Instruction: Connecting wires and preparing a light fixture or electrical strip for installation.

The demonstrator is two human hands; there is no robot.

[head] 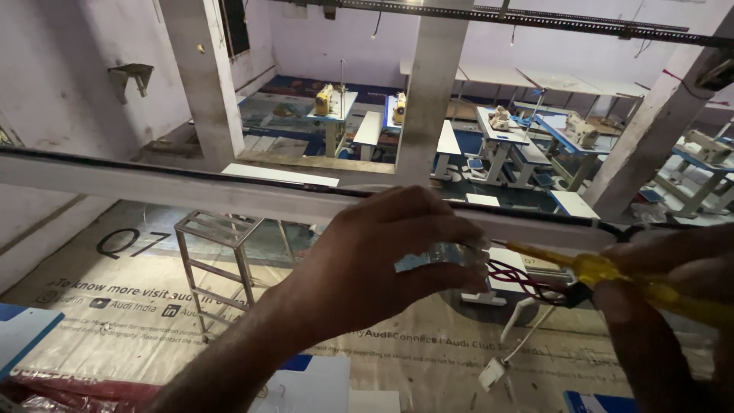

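Left hand (375,260) pinches metal part (440,256) | right hand (673,298) grips yellow plastic screwdriver (604,269)

My left hand (375,264) sits centre, near, pinching a small connector block (440,255) between fingers and thumb. My right hand (665,306) is at the right edge, holding a screwdriver (604,269) whose tip points left toward the block. Wires (520,279) run between block and right hand. Behind both hands a rail (191,183) crosses left to right. Below, on the floor, a printed sheet (115,306); on it, left of my left hand, a metal rack (218,256). Far behind, rows of worktops (501,126) carry sewing machines (327,99), with pillars (428,84) between.
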